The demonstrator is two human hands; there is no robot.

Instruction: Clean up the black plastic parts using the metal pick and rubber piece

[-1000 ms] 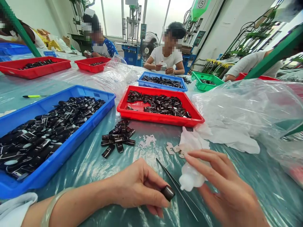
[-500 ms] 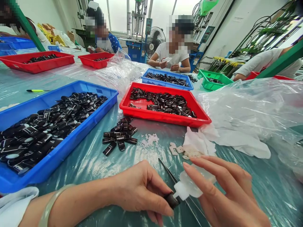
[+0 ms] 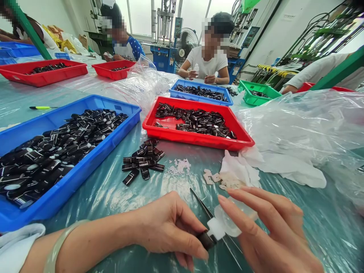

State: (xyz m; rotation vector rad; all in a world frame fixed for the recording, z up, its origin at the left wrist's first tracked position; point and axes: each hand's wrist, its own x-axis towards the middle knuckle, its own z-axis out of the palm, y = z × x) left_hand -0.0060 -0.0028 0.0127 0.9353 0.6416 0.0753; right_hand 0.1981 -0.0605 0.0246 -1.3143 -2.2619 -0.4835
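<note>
Black, glossy plastic piece [image 3: 205, 239] sits pinched in the left hand [image 3: 167, 227] at the desk's near edge; the right hand [image 3: 267, 231] presses a white wipe [image 3: 224, 225] to it. Progress looks partial: one blue bin [image 3: 71, 182] brims, one red tray [image 3: 196, 138] half-filled, about a dozen loose pieces [image 3: 143, 161] between them.

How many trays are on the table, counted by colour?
Blue trays: 3, the near one, one behind the near red tray, one far left
Red trays: 4, the near one, two far left, and an edge at far right
Green trays: 1
Total: 8
</note>
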